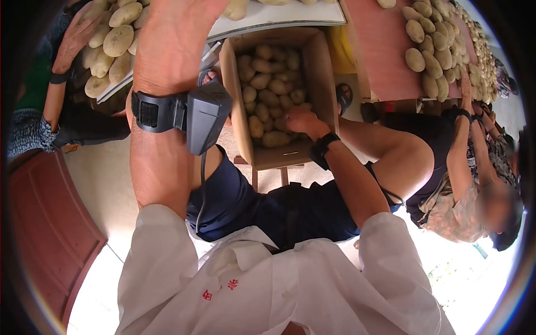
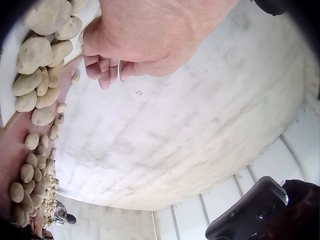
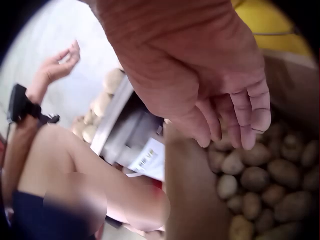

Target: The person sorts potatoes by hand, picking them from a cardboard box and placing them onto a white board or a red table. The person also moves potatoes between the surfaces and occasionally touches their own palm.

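We log: white tabletop [image 1: 279,17] at top, potatoes [image 1: 111,42] heaped on its left part, a few more along far edge. Reddish tabletop [image 1: 385,56] at right, potato row [image 1: 430,50] running along it. Cardboard box [image 1: 321,67] of potatoes [image 1: 271,89] on wooden stool [image 1: 282,173], over pale floor [image 1: 100,178].

- I count one cardboard box [image 1: 320,61], open at the top;
- potatoes in the box [image 1: 269,84]: too many for me to count;
- two wrist cameras [image 1: 207,114];
- three other people at the worktop [image 1: 385,50], as I see it.
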The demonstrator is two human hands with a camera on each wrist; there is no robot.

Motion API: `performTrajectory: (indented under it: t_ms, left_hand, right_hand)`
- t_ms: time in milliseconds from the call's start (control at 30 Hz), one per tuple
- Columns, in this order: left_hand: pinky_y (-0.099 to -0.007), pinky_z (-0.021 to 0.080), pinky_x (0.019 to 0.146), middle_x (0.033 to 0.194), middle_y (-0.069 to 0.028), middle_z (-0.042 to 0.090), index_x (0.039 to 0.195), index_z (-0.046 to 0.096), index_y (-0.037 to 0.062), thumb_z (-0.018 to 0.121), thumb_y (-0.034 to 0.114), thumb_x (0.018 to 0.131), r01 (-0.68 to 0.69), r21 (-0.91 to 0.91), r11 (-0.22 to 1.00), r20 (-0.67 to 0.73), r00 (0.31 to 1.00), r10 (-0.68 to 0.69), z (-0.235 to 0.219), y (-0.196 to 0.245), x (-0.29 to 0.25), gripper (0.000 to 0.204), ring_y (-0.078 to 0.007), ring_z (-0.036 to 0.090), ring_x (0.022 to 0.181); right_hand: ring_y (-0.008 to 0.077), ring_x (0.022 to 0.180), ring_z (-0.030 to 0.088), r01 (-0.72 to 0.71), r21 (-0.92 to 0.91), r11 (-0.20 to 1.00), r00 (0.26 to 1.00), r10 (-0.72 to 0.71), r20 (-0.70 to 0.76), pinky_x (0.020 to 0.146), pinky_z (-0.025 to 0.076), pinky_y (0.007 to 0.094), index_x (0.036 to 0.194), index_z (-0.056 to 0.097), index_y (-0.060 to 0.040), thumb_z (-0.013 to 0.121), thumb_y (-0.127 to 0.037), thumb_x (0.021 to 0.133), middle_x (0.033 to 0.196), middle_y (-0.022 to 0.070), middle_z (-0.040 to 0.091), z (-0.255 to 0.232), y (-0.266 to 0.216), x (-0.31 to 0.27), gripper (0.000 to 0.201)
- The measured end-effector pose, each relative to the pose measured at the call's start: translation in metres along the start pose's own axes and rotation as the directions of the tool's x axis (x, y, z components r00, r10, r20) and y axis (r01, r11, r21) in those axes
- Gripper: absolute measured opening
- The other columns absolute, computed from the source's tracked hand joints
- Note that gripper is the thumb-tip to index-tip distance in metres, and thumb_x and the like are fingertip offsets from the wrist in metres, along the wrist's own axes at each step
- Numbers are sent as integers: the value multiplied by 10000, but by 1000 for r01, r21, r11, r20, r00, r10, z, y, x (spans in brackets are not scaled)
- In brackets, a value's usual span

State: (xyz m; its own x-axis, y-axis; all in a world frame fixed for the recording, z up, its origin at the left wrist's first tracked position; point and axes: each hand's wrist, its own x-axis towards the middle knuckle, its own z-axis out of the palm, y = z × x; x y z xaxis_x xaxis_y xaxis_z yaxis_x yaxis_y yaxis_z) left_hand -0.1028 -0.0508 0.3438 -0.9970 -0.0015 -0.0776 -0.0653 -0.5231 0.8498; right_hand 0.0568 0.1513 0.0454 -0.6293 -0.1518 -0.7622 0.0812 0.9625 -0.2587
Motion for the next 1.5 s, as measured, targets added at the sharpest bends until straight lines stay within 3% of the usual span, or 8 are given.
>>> performTrajectory:
  t_ms: [533, 833, 933, 1067, 1133, 1300, 1367, 1500]
  left_hand:
    - [-304, 490, 875, 1088, -127, 663, 1194, 607, -55, 546, 113, 1018, -30, 33, 999, 170, 985, 24, -9, -9, -4, 251, -214, 639, 1009]
    - [-311, 497, 881, 1072, -118, 676, 1165, 626, -51, 575, 120, 1010, 70, -15, 997, 112, 991, -68, -4, -6, 7, 236, -214, 649, 1028]
    - [-316, 506, 880, 1057, -113, 680, 1152, 630, -47, 583, 121, 1008, 112, -11, 994, 56, 992, -112, -1, -7, 5, 226, -213, 652, 1026]
    - [-313, 506, 861, 1061, -116, 679, 1148, 626, -49, 576, 123, 1012, 132, -38, 991, 107, 986, -127, -12, -14, 14, 225, -206, 653, 1003]
    - [-325, 473, 902, 1164, -124, 667, 1231, 598, -42, 563, 149, 1012, 73, 24, 997, 202, 976, -76, -19, -17, 17, 293, -223, 635, 1125]
    - [-326, 463, 907, 1217, -133, 662, 1273, 586, -39, 564, 157, 1011, 46, 47, 998, 248, 967, -57, -19, -17, 16, 328, -229, 635, 1170]
    - [-294, 478, 816, 1105, -106, 707, 1175, 641, -14, 531, 112, 1009, 62, 31, 998, 179, 982, -67, -14, -16, 13, 236, -190, 683, 1031]
    - [-296, 479, 816, 1102, -108, 703, 1160, 640, -14, 531, 109, 1005, 69, 24, 997, 181, 981, -72, -14, -14, 12, 226, -192, 683, 1033]
  right_hand:
    - [341, 1143, 681, -260, -7, 966, 961, 258, -99, 868, 562, 479, 1112, 750, -67, 662, -280, 875, 1208, 199, 703, 55, -4, 24, 329]
    - [329, 957, 726, 185, -142, 973, 983, -185, 10, 808, 584, 440, 1051, 756, -48, 665, -462, 834, 1078, 182, 732, 78, 34, 56, 476]
    - [279, 810, 705, 79, 525, 847, 973, -181, 145, 729, 571, 375, 1103, 725, 1, 681, -467, 832, 1025, 171, 714, -1, -4, -10, 543]
    - [230, 725, 650, 36, 440, 897, 978, -122, 167, 669, 539, 324, 1187, 670, 41, 701, -447, 828, 1011, 150, 691, -54, -22, -41, 607]
    - [218, 702, 628, 351, 740, 573, 934, -267, -237, 629, 519, 338, 1241, 647, 30, 717, -413, 833, 1046, 131, 691, -61, -4, -61, 606]
    - [147, 779, 644, 202, 904, 377, 965, 78, -248, 644, 507, 272, 1355, 552, 14, 711, -369, 884, 1101, 85, 692, -184, -36, -151, 628]
    - [148, 816, 630, 372, 907, 196, 928, -101, -359, 653, 462, 249, 1287, 608, 6, 666, -358, 917, 1048, 81, 694, -207, -11, -137, 522]
    - [175, 832, 652, 440, 849, 292, 861, 132, -492, 645, 466, 272, 1207, 656, 11, 663, -374, 896, 1009, 94, 708, -257, 19, -121, 494]
